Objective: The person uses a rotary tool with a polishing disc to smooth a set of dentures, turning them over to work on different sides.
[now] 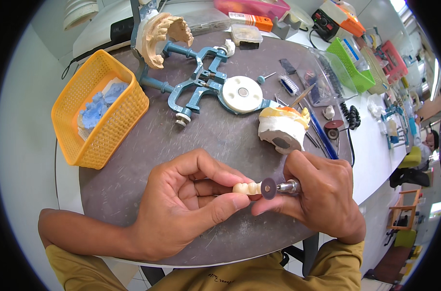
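Between the thumb and fingers of my left hand (179,208), I pinch a cream-coloured dental bridge (244,188) of joined teeth. My right hand (324,191) grips a metal rotary handpiece (289,186), its body mostly hidden in my fist. A thin dark cutting disc (268,188) on its tip stands at the right end of the bridge; whether they touch I cannot tell. Just beyond my right hand is a plaster dental cast (279,134) with yellow and orange on top. A blue-green articulator (201,87) lies farther back, with a beige jaw cast (155,41) on its left side.
At the left stands a yellow basket (116,131) with blue impression pieces (101,104). Beyond the cast are a small brush (288,85), a blue pen-like tool (323,133) and a clear plastic box (327,77). A coiled black cord (351,116) and a green basket (351,68) sit at the right.
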A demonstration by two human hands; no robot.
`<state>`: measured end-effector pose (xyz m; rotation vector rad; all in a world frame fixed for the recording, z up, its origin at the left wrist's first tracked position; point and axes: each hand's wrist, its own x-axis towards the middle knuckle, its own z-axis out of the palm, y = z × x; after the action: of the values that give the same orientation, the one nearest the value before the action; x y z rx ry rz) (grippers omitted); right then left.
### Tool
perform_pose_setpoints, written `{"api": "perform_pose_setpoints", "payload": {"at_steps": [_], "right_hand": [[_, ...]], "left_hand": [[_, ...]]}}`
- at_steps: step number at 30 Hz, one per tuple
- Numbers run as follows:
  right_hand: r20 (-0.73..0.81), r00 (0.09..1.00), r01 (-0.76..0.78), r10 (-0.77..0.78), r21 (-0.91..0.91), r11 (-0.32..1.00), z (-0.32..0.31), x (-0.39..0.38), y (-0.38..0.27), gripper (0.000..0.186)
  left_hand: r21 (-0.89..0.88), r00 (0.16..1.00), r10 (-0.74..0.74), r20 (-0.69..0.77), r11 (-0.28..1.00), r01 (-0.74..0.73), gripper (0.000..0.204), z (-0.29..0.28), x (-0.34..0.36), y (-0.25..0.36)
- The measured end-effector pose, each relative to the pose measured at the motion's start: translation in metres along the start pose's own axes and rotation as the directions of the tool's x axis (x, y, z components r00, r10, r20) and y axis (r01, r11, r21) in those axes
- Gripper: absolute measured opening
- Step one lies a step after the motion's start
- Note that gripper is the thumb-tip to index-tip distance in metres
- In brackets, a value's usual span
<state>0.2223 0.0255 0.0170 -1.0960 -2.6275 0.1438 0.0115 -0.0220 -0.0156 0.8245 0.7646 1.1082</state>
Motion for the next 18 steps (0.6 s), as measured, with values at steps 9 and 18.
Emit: {"api": "perform_pose_setpoints", "payload": {"at_steps": [9,18], "right_hand": [[0.011,1.0,0.029,-0.029,-0.013,0.999,0.0011,0.0007,0.0004,0.058],[0.015,1.0,-0.011,0.011,0.023,1.0,0.0021,0.0004,-0.0009,0.059]], "left_hand": [[-0.004,1.0,0.007,0.003,1.0,-0.007,0.021,0.0007,-0.0002,-0.0005],[0.008,1.0,0.009,0.012,1.0,-0.009,0.021,0.0012,-0.0008,0.0007]]}}
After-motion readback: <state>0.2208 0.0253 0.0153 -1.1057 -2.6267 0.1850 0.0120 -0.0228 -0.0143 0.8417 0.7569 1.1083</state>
